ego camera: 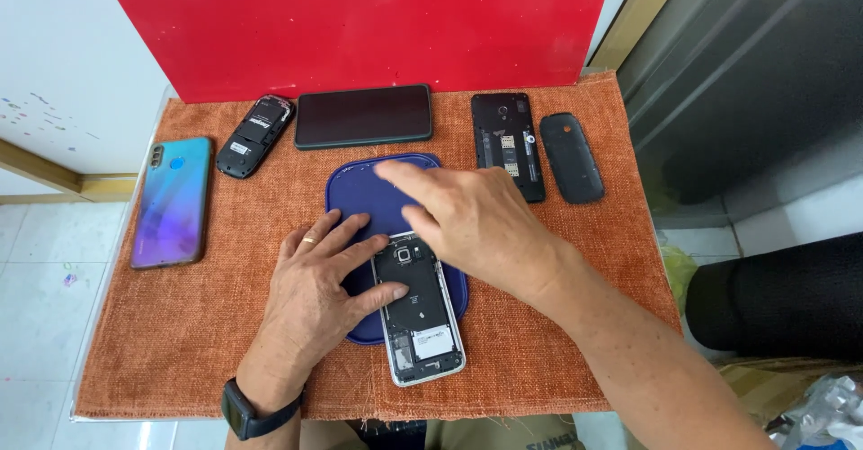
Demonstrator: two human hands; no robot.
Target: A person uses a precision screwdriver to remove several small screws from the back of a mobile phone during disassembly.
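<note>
An opened smartphone [421, 320] with its back removed lies face down on a dark blue mat [360, 189], its inner parts showing. My left hand [315, 293] rests flat on the mat, thumb and fingers pressed against the phone's left side. My right hand [472, 221] hovers over the phone's top end, fingers spread and pointing left across the mat. It holds nothing that I can see.
On the orange cloth [198, 342] lie a blue-purple phone [171, 200] at left, a small opened black phone [255, 135], a dark phone face up [363, 115], an opened black phone [505, 140] and a black back cover [572, 157]. A red board [360, 18] stands behind.
</note>
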